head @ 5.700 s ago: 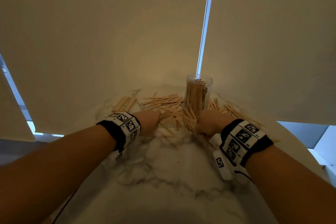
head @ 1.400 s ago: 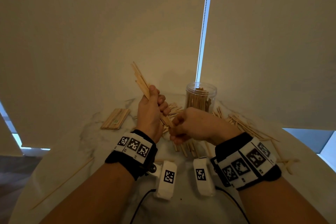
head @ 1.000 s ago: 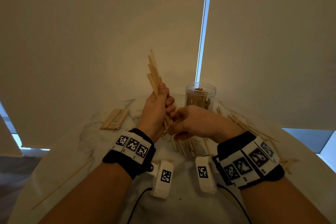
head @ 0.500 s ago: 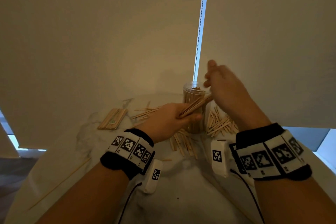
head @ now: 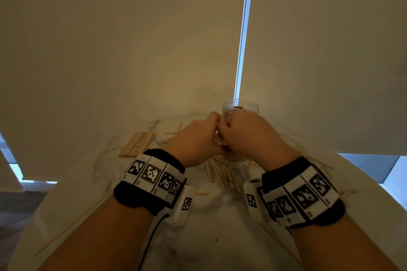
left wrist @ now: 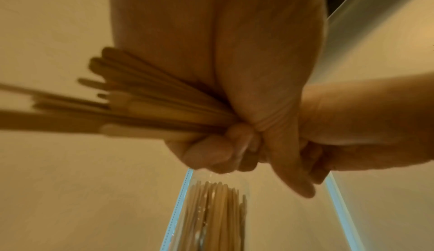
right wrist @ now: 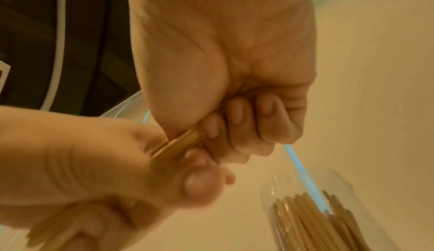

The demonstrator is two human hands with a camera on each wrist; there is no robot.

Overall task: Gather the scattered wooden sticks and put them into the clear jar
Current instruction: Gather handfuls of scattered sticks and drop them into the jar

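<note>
The clear jar [head: 240, 106], [left wrist: 211, 218], [right wrist: 317, 214] stands at the back of the marble table [head: 209, 237] with many wooden sticks upright inside. Just in front of it, my left hand [head: 198, 138], [left wrist: 220, 143] grips a bundle of wooden sticks [left wrist: 140, 110]. My right hand [head: 244, 136], [right wrist: 225, 125] meets it and pinches the end of the same bundle [right wrist: 183, 143]. Both hands hide most of the bundle in the head view.
Loose sticks [head: 220, 171] lie scattered on the table below the hands. A neat stack of sticks [head: 137, 144] sits at the left. A long thin skewer [head: 72, 222] lies near the left table edge. Roller blinds [head: 132, 39] hang close behind the jar.
My right hand has come down from above the jar rim and now meets the left hand at the bundle. The left hand stays near the jar with the sticks.
</note>
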